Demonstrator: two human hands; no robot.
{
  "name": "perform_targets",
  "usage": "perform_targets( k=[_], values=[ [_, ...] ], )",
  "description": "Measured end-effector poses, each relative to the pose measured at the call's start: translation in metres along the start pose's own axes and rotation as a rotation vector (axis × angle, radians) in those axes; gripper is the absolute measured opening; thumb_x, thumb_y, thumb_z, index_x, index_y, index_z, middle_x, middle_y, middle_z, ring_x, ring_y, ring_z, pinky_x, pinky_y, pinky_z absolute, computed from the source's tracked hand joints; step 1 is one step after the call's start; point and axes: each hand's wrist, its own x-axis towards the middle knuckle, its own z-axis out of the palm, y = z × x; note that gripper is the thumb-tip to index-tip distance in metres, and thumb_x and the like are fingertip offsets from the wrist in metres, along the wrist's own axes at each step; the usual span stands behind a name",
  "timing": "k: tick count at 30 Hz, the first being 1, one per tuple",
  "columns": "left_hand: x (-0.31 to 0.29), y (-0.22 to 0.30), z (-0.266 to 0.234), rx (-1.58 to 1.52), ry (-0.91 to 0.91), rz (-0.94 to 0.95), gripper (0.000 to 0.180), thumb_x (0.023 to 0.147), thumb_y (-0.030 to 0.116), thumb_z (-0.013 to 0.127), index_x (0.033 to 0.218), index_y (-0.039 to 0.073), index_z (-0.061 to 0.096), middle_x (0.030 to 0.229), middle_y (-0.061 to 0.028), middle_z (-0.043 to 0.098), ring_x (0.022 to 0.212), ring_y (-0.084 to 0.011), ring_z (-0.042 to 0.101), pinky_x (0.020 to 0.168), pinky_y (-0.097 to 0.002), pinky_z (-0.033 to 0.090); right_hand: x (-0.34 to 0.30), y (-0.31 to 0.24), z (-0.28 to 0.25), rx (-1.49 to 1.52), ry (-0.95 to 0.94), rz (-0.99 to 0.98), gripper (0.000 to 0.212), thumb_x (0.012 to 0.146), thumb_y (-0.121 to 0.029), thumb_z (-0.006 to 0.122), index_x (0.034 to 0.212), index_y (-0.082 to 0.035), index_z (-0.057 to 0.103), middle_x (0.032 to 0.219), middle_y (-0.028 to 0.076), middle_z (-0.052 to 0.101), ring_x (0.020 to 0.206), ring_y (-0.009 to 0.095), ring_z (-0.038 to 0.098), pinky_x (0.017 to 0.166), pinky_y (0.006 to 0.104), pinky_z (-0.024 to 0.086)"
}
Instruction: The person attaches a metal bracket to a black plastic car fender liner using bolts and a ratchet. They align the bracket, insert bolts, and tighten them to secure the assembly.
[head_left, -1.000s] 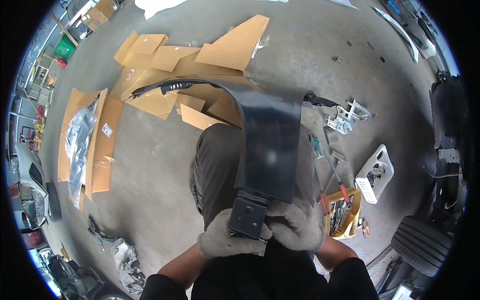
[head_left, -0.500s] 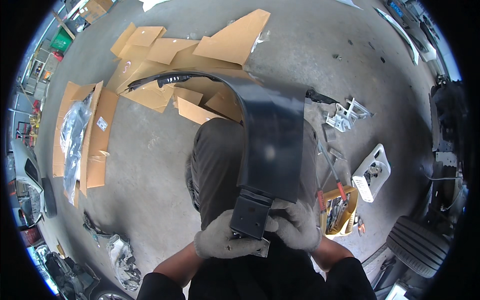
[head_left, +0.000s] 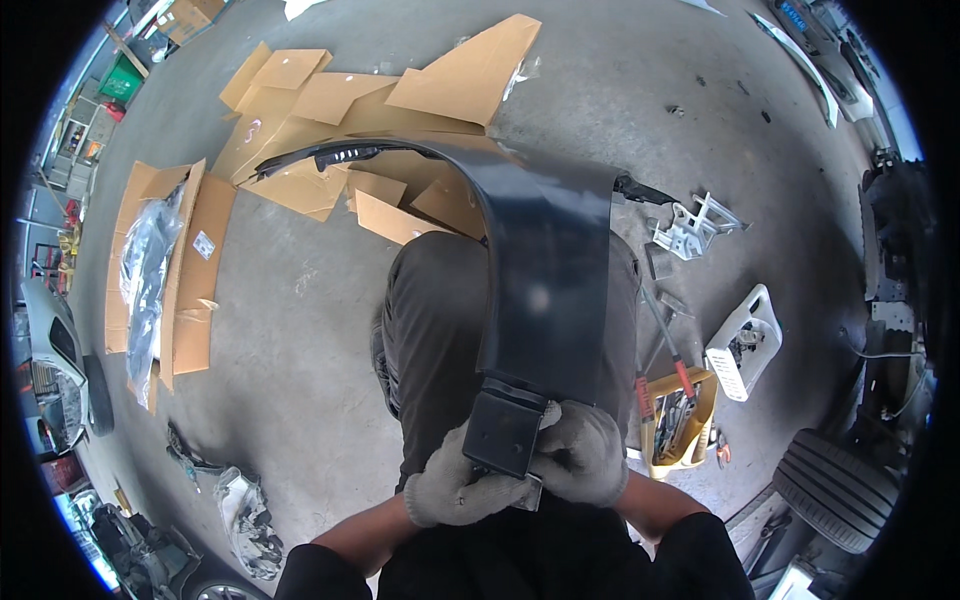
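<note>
Both gloved hands are clamped on the near end of a black car fender panel [head_left: 545, 270] — the left hand [head_left: 455, 485] wraps the lower corner of its square mounting bracket [head_left: 503, 430], the right hand [head_left: 583, 455] closes its grip on the bracket's right edge. The panel lies over the person's lap and arches away toward flattened cardboard sheets [head_left: 330, 110] on the concrete floor [head_left: 290, 340]. To the right sit a yellow tool tray [head_left: 685, 415], a white plastic part [head_left: 745, 340] and 1 tyre [head_left: 835, 490].
</note>
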Motion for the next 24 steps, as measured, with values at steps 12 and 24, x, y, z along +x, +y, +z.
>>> perform_targets(
  k=[12,24],
  values=[
    [0.010,0.001,0.007,0.158,0.085,0.028,0.040,0.083,0.019,0.082,0.115,0.001,0.067,0.096,-0.0117,0.073,0.087,-0.0199,0.072,0.079,-0.0324,0.057,0.017,0.008,-0.001,0.093,-0.266,-0.064,0.021,0.082,-0.010,0.074,0.102,-0.004,0.070,0.097,0.010,0.071,0.085,0.026,0.072,0.077,0.0360,0.059],
    [0.009,0.009,-0.009,0.103,-0.125,-0.203,0.065,0.088,0.010,0.077,0.146,0.003,0.050,0.105,-0.0083,0.074,0.091,-0.0135,0.070,0.085,-0.0316,0.056,0.014,-0.005,-0.017,-0.113,-0.197,-0.083,0.020,0.079,-0.010,0.077,0.097,-0.004,0.069,0.091,0.011,0.071,0.075,0.024,0.073,0.071,0.0334,0.059]
  ],
)
